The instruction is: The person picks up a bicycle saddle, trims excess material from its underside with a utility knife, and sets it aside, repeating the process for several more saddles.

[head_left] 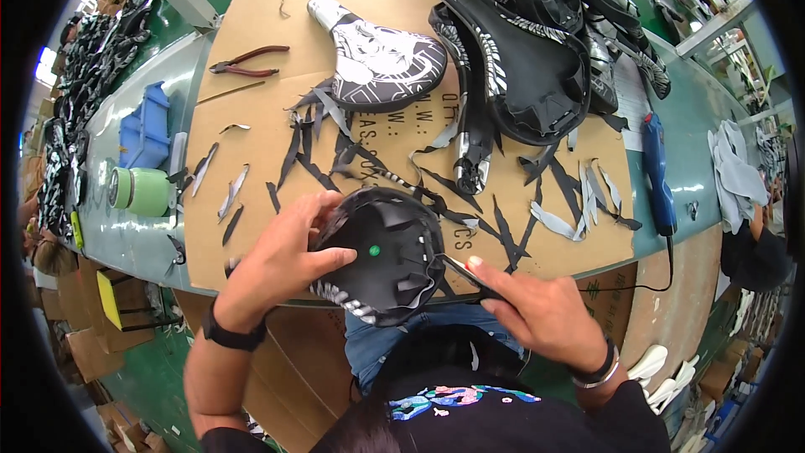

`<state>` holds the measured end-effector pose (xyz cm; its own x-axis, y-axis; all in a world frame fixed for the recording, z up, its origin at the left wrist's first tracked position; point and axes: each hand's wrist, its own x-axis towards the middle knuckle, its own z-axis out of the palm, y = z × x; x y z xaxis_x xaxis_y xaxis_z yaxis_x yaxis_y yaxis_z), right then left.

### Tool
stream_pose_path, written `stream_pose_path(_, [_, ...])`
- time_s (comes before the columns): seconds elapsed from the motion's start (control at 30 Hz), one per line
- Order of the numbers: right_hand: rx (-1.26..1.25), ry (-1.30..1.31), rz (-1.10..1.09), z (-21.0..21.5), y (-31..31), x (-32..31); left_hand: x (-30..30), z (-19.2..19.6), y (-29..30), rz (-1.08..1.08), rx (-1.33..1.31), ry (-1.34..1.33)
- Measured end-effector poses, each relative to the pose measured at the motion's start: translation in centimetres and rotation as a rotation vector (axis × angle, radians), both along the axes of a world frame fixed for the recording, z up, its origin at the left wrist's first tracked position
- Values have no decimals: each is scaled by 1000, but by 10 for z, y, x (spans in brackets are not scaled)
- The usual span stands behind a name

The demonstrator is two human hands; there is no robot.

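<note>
My left hand (293, 247) grips the upturned black saddle (381, 270) over the near edge of the tabletop (698, 147), thumb inside it. My right hand (545, 315) is closed around a slim dark tool (467, 274), tip at the saddle's rim, with grey strips (555, 223) scattered farther from that edge

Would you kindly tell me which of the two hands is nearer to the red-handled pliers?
Left. The left hand, gripping the upturned black saddle, is below the pliers in the picture; the right hand is farther off, lower and well to the right.
</note>
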<state>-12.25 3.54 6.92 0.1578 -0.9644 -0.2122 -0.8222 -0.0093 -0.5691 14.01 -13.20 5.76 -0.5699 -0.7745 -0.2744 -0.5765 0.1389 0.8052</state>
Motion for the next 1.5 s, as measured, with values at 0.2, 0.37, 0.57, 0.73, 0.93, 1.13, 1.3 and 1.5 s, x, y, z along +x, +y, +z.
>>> stream_pose_path(0.2, [-45,-29,180,-20,-36,-10,-2,-7,16,373,497,268])
stream_pose_path(0.37, [24,-205,108,-50,-10,2,-8,-12,46,559,369,289])
stream_pose_path(0.57, [66,-438,-52,-43,18,23,-8,-20,83,779,278,389])
stream_pose_path(0.73, [125,-493,-152,-41,51,34,-23,-22,131,841,34,359])
stream_pose_path(0.93, [244,-599,-330,-44,88,49,-51,-31,194,863,-390,292])
stream_pose_path(1.13, [430,-734,-393,-36,116,42,-53,-32,204,733,-555,157])
stream_pose_path(1.3, [-271,-736,-419,-52,43,44,-46,-30,205,683,-612,95])
stream_pose_path(1.5, [-233,-707,-282,-44,-13,53,-34,-23,170,695,-469,225])
